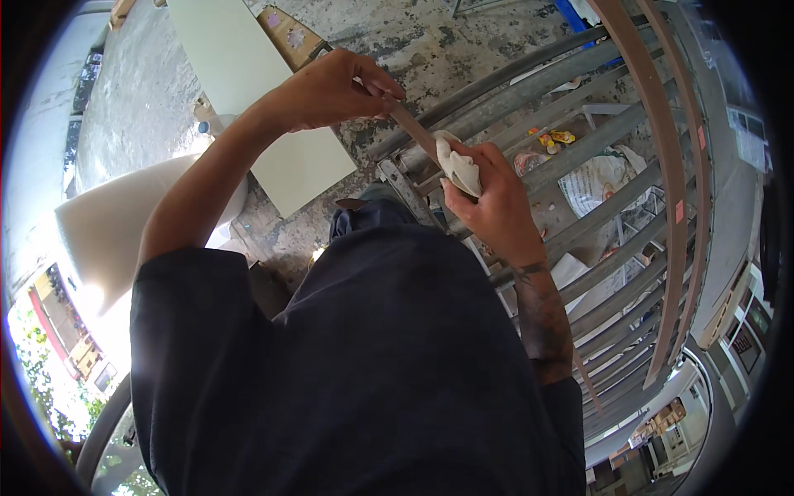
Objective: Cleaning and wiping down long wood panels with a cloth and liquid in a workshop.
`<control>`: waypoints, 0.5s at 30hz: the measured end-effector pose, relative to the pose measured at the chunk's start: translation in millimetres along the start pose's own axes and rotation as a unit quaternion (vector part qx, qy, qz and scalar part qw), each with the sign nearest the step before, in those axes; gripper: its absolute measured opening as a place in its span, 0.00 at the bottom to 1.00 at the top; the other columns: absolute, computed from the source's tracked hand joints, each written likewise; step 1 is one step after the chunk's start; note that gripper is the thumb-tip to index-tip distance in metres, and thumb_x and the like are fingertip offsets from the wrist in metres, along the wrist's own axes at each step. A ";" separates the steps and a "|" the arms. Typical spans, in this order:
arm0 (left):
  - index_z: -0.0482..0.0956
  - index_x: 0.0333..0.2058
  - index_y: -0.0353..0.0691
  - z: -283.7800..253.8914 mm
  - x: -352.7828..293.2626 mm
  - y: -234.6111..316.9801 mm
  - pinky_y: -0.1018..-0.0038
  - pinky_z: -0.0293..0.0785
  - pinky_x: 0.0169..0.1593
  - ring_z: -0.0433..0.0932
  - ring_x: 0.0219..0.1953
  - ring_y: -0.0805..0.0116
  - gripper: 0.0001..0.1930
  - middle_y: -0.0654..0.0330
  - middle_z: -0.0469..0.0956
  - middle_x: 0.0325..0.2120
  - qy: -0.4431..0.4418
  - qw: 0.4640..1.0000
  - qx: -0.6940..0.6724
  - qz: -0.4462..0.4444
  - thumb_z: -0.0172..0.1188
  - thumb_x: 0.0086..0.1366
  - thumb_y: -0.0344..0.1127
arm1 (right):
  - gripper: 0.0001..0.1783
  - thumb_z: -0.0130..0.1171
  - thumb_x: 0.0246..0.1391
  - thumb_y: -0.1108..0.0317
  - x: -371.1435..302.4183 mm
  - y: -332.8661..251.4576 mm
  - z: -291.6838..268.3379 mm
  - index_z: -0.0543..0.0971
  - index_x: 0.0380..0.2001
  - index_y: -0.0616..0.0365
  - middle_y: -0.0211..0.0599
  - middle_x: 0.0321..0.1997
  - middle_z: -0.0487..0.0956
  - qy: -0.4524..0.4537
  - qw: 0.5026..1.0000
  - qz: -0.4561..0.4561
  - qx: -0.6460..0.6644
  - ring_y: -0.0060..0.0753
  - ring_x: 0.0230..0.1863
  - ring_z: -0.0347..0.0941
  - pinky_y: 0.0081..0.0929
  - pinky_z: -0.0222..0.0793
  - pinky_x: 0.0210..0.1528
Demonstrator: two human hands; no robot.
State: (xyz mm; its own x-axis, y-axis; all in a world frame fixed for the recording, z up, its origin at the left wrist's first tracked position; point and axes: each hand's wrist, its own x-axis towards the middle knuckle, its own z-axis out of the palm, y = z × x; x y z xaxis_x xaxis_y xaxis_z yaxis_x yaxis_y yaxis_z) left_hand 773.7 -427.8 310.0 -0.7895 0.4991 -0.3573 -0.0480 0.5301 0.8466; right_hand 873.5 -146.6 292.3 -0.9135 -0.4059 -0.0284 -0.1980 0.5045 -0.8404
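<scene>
My left hand (343, 89) is closed at the upper end of a narrow brown strip (413, 127), with its fingertips on it. My right hand (496, 202) presses a crumpled white cloth (457, 168) around the same strip, a little lower down. The strip slants down and right from my left hand into the cloth, above the end of a rack of grey metal bars (529, 97). Beyond the cloth, my right hand and forearm hide its course.
Two long brown strips (668, 140) lie across the bars at the right. Under the rack are a printed white sack (591, 183) and small yellow items (562, 137). A long pale board (302, 169) and a cardboard piece (289, 37) lie on the stained floor at the left.
</scene>
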 end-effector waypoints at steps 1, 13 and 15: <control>0.87 0.44 0.37 -0.6 -0.3 -0.4 0.76 0.81 0.43 0.85 0.37 0.71 0.11 0.56 0.85 0.33 -0.001 1.000 -0.008 0.023 0.66 0.64 0.31 | 0.28 0.68 0.48 0.71 0.0 0.7 0.3 0.77 0.56 0.55 0.38 0.42 0.74 0.001 1.000 -0.004 0.001 0.45 0.42 0.76 0.38 0.75 0.43; 0.85 0.45 0.33 2.4 -2.9 1.6 0.76 0.81 0.45 0.86 0.39 0.70 0.13 0.54 0.86 0.35 0.024 0.999 0.023 0.023 0.65 0.62 0.29 | 0.27 0.68 0.48 0.71 -0.1 0.6 2.9 0.78 0.55 0.55 0.38 0.41 0.74 0.013 1.000 -0.003 -0.008 0.45 0.40 0.77 0.37 0.75 0.41; 0.85 0.45 0.33 2.4 -2.1 1.8 0.76 0.81 0.45 0.86 0.39 0.70 0.13 0.53 0.86 0.35 0.023 1.000 0.010 0.000 0.65 0.62 0.29 | 0.27 0.68 0.48 0.71 0.1 -0.7 2.7 0.78 0.55 0.55 0.38 0.41 0.74 0.013 1.000 -0.010 -0.016 0.45 0.40 0.77 0.37 0.75 0.41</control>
State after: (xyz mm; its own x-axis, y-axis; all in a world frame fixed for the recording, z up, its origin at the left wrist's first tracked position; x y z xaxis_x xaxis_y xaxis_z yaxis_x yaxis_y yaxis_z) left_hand 776.8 -426.2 311.3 -0.8172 0.4667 -0.3381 -0.0358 0.5444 0.8380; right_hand 874.5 -149.1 291.4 -0.9180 -0.3965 0.0035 -0.2278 0.5202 -0.8231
